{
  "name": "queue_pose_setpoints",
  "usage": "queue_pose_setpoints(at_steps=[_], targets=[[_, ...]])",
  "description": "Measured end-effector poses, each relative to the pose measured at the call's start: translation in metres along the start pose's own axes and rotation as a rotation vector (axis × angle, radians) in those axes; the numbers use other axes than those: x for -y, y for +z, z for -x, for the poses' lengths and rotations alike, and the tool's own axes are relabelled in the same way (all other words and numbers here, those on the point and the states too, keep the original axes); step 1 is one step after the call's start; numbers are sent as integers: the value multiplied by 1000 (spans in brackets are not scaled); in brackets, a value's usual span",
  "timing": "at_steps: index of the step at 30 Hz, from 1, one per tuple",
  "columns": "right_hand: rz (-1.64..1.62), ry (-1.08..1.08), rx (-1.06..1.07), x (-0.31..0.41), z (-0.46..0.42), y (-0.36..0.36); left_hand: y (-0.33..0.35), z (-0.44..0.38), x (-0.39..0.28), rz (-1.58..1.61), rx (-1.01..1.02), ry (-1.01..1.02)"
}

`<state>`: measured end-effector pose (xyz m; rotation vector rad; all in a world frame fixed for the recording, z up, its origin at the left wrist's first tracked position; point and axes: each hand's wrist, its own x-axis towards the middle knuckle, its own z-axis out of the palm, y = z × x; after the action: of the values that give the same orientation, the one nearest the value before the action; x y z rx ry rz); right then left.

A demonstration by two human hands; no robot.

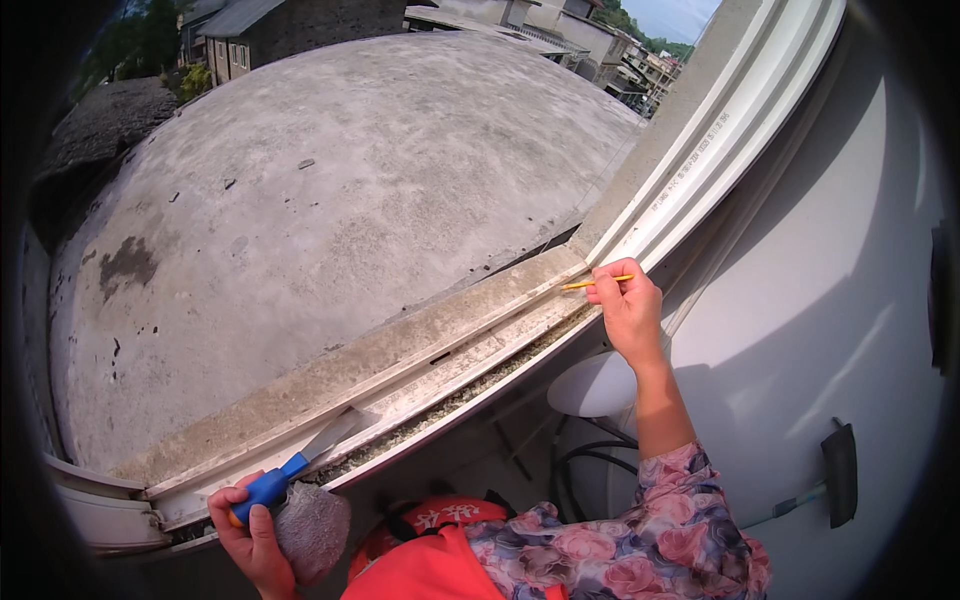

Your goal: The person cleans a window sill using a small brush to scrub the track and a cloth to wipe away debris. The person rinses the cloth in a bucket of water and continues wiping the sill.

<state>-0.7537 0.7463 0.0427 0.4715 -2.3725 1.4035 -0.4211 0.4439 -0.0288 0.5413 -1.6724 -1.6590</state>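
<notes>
My left hand (259,544) grips the blue handle of a putty knife (264,487). Its flat metal blade (334,435) lies over the track of a white window frame (420,394). Against the palm of the same hand is a bunched greyish-purple cloth (313,529). At the track's far right corner, my right hand (626,307) pinches a thin yellow stick (576,285) between thumb and fingers. The stick's left end is over the track, but whether it touches is unclear. Coarse loose dirt (480,394) fills the groove nearest me.
Outside the sill (360,349) spreads a concrete roof slab (360,172). The upright window jamb (705,150) rises at right. Below my right arm are a white rounded object (592,386) and a black hose (581,457). A squeegee-like tool (836,476) is at the lower right.
</notes>
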Motion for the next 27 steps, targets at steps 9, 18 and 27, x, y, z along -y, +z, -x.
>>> queue_pose_setpoints(at_steps=[9, 18, 27], targets=[[-184, 11, 176, 34, 49, 34, 5, 0, -2, 27, -2, 6], [-240, 67, 31, 11, 25, 35, 5, 1, -1, 8, -3, 12], [-467, 128, 261, 64, 10, 28, 4, 2, -1, 6, -3, 8]])
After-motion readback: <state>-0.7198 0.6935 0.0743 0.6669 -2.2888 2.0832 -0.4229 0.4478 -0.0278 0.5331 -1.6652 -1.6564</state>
